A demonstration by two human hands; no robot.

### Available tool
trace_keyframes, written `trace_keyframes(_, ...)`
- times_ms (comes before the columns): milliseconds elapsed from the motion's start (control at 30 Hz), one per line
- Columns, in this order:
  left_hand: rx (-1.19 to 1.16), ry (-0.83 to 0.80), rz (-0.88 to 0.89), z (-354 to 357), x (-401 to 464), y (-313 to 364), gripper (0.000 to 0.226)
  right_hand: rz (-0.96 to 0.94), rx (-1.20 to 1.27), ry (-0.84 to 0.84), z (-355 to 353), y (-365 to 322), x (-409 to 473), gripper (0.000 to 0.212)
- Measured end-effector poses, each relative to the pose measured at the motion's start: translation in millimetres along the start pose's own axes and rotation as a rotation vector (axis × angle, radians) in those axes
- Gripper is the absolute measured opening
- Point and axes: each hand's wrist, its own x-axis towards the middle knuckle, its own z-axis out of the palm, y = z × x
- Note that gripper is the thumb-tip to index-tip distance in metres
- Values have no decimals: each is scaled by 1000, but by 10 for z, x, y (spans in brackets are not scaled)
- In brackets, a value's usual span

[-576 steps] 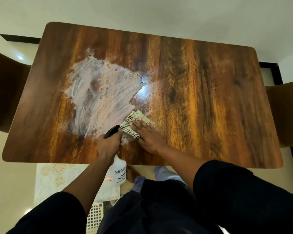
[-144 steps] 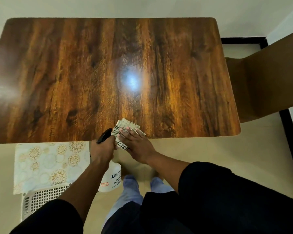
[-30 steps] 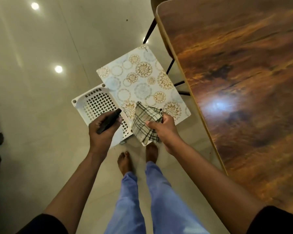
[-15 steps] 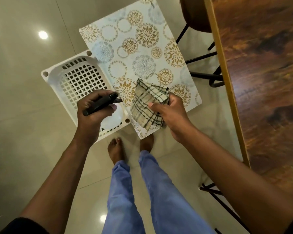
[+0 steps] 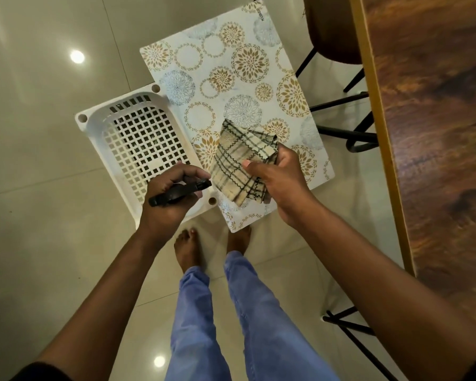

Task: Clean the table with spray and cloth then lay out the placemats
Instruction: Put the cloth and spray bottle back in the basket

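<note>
the person stands on the pale tiled floor [image 5: 39,160] beside the wooden table [image 5: 437,133], which runs along the right edge of the view. the left hand [image 5: 171,196] is curled around the black head of the spray bottle [image 5: 180,192]; the bottle's body is hidden beneath the hand. the right hand [image 5: 278,180] pinches a folded checked cloth [image 5: 238,163], thumb on top and fingers underneath, with the cloth fanning out to the far left of the hand. both hands are held above the floor, close together, the nozzle tip just beside the near edge of the cloth. below them a placemat [image 5: 231,78] with gold and grey floral circles lies flat, its left edge overlapping a white perforated basket [image 5: 138,138]. whether more than one mat is stacked there cannot be told. bare feet [image 5: 187,248] and blue trouser legs [image 5: 217,325] show at the near side. a brown chair [image 5: 330,28] on black legs stands at the far right against the table.
</note>
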Motion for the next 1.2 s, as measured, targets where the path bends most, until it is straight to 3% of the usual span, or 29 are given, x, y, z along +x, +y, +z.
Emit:
trace_keyframes(200, 180, 44, 14, -18, -7, -185, 32, -22, -2, -5, 38, -106, 64, 52)
trace_keyframes(400, 261, 5, -57, -212, -80, -150, 70, -70, -5, -30, 80, -227, 83, 30)
trace_keyframes(633, 229, -159, -115, -516, -100, -40, 87, -189, -59, -67, 235, -503, 198, 25)
trace_keyframes(833, 27, 27, -180, -772, 67, -99, 76, -290, -174, -196, 520, -698, 399, 30)
trace_keyframes(1033, -284, 247, -385, -854, 327, 68, 34, -435, -373, -321, 897, -786, 592, 33)
trace_keyframes(1200, -756, 178, -659, -997, 477, 218, 89, -680, -613, -534, 1162, -826, 700, 30)
